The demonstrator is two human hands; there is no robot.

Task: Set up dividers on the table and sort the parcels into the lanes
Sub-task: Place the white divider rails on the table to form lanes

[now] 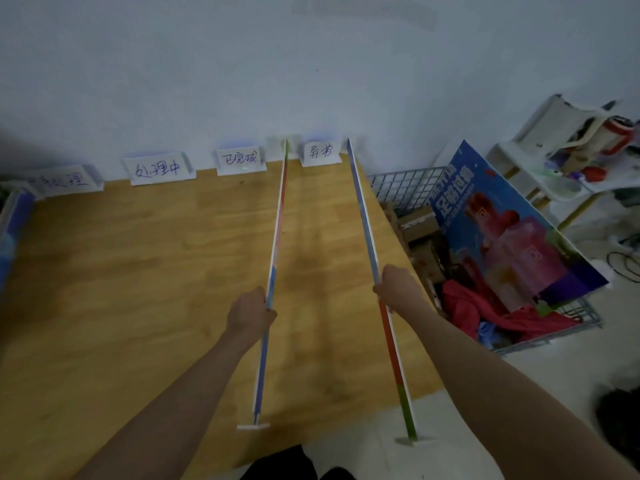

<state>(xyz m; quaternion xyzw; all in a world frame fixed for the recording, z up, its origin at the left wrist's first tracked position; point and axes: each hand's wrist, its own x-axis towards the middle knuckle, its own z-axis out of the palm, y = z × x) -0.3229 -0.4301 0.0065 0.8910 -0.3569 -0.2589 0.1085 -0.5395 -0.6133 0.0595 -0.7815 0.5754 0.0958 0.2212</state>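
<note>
Divider step — left hand point(250, 311) and right hand point(394, 287) each grip an upright divider point(277, 237) near the worktop's point(138, 271) right edge — next, space further lanes, then parcels

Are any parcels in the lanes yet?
No, the table between the dividers holds no parcels; each hand grips a divider.

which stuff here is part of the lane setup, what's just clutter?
Job: two dividers, one gripped by left hand, one by right hand; lane label cards; wire basket of parcels.
Clutter: blue poster, white shelf.
</note>
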